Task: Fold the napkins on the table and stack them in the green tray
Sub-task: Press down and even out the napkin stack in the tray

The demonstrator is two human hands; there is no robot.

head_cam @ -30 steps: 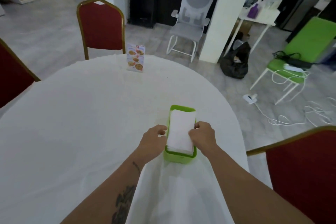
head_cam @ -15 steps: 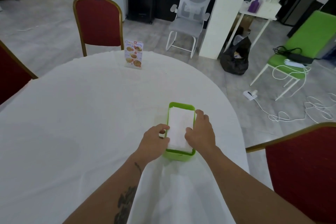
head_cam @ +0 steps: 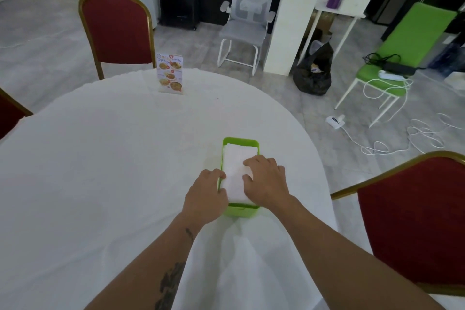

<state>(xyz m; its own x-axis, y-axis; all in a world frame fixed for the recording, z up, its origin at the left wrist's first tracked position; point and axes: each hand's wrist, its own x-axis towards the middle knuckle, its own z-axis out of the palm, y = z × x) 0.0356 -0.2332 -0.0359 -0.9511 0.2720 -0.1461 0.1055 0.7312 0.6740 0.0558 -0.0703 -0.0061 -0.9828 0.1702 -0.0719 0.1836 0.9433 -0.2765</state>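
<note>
A green tray stands on the white tablecloth near the table's right edge. A stack of folded white napkins fills it. My right hand lies flat on top of the stack, fingers spread and pressing down. My left hand is at the tray's left rim, its fingers curled against the side of the stack. The near end of the tray shows below my hands.
A menu stand is upright at the far side of the round table. Red chairs stand at the far left and close on the right. Cables lie on the floor to the right.
My right hand has slid from the stack's right edge onto its top and flattened out. My left hand has closed in against the tray's left side.
</note>
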